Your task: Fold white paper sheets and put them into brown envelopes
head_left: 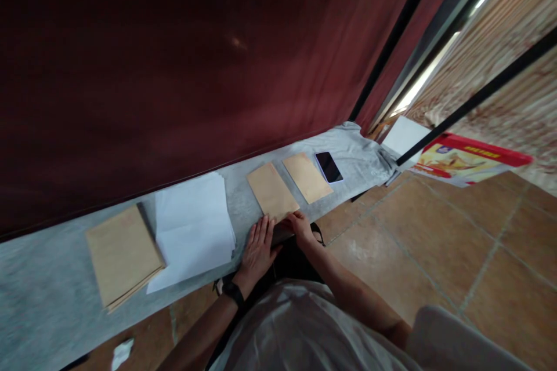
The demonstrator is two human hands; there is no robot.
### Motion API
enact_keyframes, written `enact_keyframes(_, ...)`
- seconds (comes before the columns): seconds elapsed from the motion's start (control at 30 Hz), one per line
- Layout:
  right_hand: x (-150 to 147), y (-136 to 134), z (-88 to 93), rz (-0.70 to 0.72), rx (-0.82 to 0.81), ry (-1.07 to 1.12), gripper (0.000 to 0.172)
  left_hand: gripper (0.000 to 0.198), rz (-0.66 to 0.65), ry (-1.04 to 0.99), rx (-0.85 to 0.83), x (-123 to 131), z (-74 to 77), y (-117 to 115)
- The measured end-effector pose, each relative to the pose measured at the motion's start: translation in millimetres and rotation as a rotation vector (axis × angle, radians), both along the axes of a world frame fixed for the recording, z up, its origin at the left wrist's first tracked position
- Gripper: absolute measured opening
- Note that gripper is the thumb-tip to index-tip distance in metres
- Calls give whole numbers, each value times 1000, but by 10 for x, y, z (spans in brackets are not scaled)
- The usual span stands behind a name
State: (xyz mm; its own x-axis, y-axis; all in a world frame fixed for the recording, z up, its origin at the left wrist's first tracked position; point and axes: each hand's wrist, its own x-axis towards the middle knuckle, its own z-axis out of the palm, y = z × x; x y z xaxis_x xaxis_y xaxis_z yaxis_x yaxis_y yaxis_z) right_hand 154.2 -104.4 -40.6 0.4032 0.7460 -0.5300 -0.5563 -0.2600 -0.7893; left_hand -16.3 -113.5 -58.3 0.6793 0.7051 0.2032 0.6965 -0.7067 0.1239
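Observation:
A brown paper envelope lies in front of me on the grey cloth. My left hand rests flat on its near left edge with the fingers stretched out. At the near right corner of the same envelope, the fingers of my right hand are bent and pinched together on its edge. A second brown envelope lies just right of the first. Left of my left hand is a stack of white paper sheets, and beyond that a stack of brown envelopes.
A grey cloth covers the long narrow surface against a dark red wall. Right of the envelopes lies a phone. A red and yellow printed box and black poles stand at the right. White crumpled paper is on the tiled floor.

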Motion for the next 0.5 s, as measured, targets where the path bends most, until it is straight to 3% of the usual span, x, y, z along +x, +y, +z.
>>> enact_keyframes(0.27,224,-23,41,-27,-4,-10,27,66,21,-98,-45,-16,-28,22)
enact_keyframes(0.4,215,-83,29,20,-11,-2,27,58,120,-239,-92,51,82,130)
enact_keyframes(0.5,185,-130,23,71,-16,11,29,57,51,-223,-118,242,206,269)
